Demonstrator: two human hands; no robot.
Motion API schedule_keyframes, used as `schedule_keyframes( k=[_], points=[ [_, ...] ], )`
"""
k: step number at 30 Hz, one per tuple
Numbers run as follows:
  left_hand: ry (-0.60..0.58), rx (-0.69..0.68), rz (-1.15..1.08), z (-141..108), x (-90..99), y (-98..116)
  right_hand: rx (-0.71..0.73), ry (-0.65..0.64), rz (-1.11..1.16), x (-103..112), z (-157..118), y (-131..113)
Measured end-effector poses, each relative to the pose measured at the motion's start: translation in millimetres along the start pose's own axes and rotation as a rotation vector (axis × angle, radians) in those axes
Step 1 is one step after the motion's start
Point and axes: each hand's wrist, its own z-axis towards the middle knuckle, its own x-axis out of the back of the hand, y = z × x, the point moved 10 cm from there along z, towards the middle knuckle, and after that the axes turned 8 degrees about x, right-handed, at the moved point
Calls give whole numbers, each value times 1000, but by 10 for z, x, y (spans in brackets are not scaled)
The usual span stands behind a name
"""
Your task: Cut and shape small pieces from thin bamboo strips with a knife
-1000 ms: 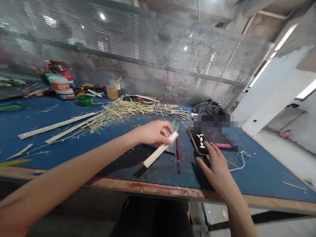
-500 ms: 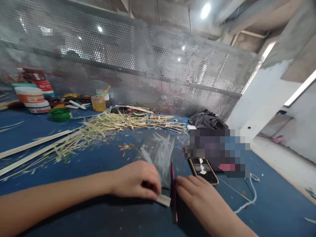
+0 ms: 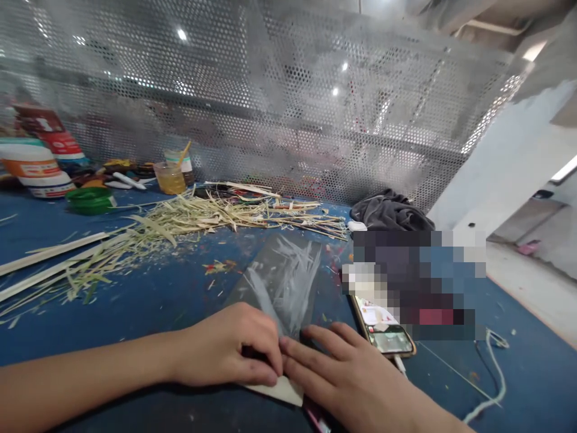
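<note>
My left hand (image 3: pixel 237 349) rests low at the centre, its fingers curled and closed on a pale flat strip (image 3: pixel 283 391), which pokes out below the thumb. Close against its fingertips lies my right hand (image 3: pixel 338 367), palm down with the fingers stretched out. Under the right hand, the end of a thin pink-purple tool (image 3: pixel 318 418) shows; the rest is covered. Just beyond both hands is a dark flat sheet (image 3: pixel 247 288) with whitish streaks over its surface.
Pale shavings and thin strips (image 3: pixel 202 216) spread across the blue table (image 3: pixel 171 300). A lit phone (image 3: pixel 385 328) with a white cable (image 3: pixel 493 373) lies right, by a blurred-out area. Behind are a dark cloth (image 3: pixel 390 210), a cup of yellowish liquid (image 3: pixel 170 178), green tape (image 3: pixel 90 200) and tubs (image 3: pixel 33 165).
My hands have come together, and the right one now covers most of the pink-purple tool. More of the pale strip shows. The phone screen has brightened, and the view has shifted.
</note>
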Motion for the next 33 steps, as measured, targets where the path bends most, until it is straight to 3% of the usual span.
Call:
schedule_keyframes(
  k=[8,28,33],
  points=[
    [-44,-15,-37,22,1,78,-24,-36,145,50,5,36],
    [-64,-19,-12,37,-19,67,170,15,76,251,-77,-144],
    [-77,-15,-7,46,-31,63,154,79,25,286,-103,-103]
  ],
)
